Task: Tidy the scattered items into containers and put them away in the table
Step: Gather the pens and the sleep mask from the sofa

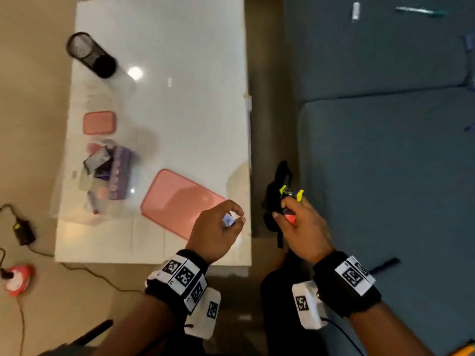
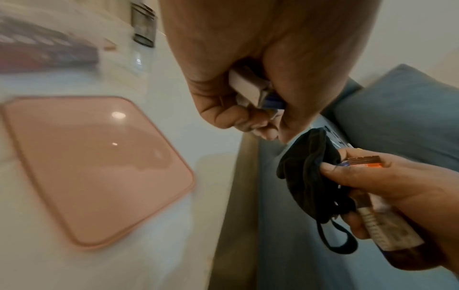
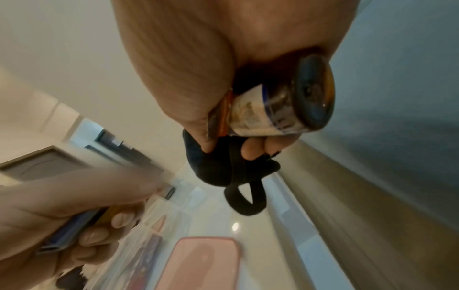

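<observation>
The left hand [image 1: 216,227], fingers clamped on a small white-and-blue box [image 2: 250,88], hangs over the desk [image 1: 164,47] at its 5 o'clock corner, just beside the large pink lid [image 1: 177,201]. The right hand [image 1: 300,224], off the desk edge at 3 o'clock above the sofa [image 1: 385,150], grips a brown bottle [image 3: 278,109] and black cloth [image 2: 308,176]. At 9 o'clock stand a clear container [image 1: 102,176], small pink lid [image 1: 99,122] and, at 11, a mesh cup [image 1: 90,53]; the desk's middle is open.

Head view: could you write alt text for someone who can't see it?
Seen from above, a person's left hand pinches a small white item over a white table, while the right hand grips black cloth and a bottle.
</observation>
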A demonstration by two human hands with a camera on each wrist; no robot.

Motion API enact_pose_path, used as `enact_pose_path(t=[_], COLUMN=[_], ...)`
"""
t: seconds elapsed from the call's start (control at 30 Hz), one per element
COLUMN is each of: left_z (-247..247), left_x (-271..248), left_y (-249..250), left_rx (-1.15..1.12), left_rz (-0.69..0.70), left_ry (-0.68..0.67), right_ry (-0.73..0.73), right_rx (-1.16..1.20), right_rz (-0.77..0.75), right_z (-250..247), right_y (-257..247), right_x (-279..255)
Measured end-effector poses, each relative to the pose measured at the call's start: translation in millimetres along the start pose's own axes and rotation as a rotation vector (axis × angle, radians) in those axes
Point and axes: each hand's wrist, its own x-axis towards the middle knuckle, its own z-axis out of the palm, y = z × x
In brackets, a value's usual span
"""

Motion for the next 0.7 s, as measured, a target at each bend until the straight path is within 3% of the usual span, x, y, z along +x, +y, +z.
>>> enact_pose_path(t=[0.3, 0.53, 0.7], left_z=[-136, -239, -276], left_x=[-50, -51, -9], left_y=[-118, -212, -268], left_rx=[-0.038, -0.047, 0.051], left_rz=[-0.139, -0.149, -0.153], left_ry=[0.312, 0.381, 0.301], right_ry=[-0.106, -0.047, 0.012], right_rx=[-0.137, -0.099, 0.021], right_rz=[-0.199, -0.204, -0.204], right_z=[75, 151, 203], right_y=[-145, -232, -275], right_x=[21, 20, 21])
